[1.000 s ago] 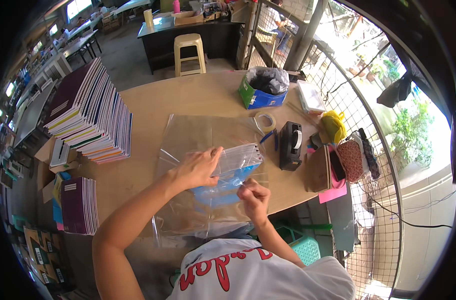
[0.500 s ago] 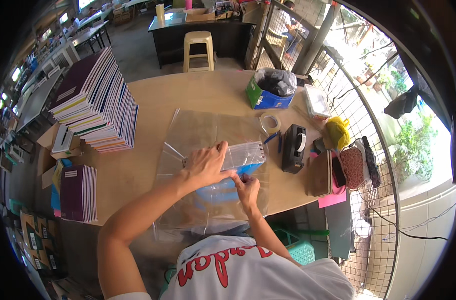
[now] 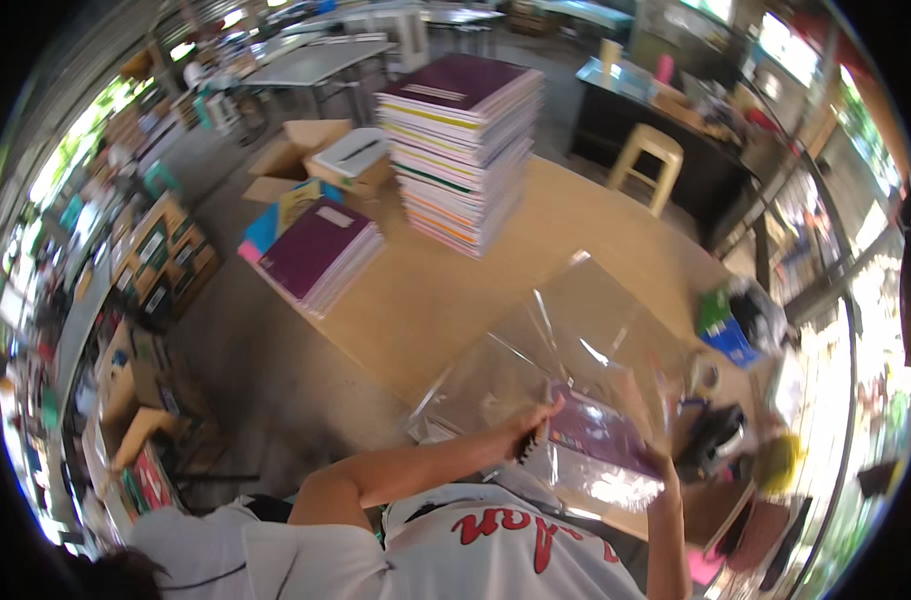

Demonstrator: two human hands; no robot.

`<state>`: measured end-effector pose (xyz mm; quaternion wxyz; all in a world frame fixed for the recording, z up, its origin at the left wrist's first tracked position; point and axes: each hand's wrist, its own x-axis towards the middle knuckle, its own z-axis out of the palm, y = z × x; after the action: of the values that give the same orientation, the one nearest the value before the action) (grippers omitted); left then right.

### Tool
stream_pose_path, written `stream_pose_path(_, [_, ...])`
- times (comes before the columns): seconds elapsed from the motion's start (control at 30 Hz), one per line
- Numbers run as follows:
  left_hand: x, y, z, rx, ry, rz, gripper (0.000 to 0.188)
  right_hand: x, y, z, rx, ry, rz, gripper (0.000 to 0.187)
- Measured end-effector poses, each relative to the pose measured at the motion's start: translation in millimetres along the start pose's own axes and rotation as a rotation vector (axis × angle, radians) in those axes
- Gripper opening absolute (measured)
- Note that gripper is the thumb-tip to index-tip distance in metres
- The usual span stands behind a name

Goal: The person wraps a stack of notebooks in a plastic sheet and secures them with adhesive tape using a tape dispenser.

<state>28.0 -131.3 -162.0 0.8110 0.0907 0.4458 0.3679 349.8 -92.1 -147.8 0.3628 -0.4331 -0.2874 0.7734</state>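
Observation:
A purple notebook (image 3: 601, 435) lies tilted between my hands at the table's near edge, with clear plastic film (image 3: 576, 320) around or beneath it; glare hides which. My left hand (image 3: 544, 418) is closed on the notebook's left end, beside a bit of black spiral binding (image 3: 527, 447). At the opposite end, my right hand (image 3: 662, 466) grips the notebook, its fingers partly blurred and hidden. The film spreads out beyond both hands over the tabletop.
A tall stack of notebooks (image 3: 466, 150) stands on the table (image 3: 566, 220), a shorter purple-covered stack (image 3: 321, 250) to its left. Open cartons (image 3: 301, 150) sit behind. To the right are a tape dispenser (image 3: 714, 440), a tape roll (image 3: 706, 376) and a green-blue box (image 3: 728, 328).
The view has swung left, so the table appears turned. The bundle in the film now shows a purple cover instead of blue, and my hands have moved to its opposite ends.

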Motion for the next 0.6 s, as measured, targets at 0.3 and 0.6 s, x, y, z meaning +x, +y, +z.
stream_pose_path(0.3, [-181.9,144.5,-125.9,0.442,0.088,0.396,0.053,-0.7,22.2,303.8,-0.371,-0.087,-0.303,0.092])
stream_pose_path(0.6, [-320.3,338.5,-453.8,0.839,0.656,0.686,0.04,191.0,215.3,620.6,-0.305,-0.375,-0.626,0.106])
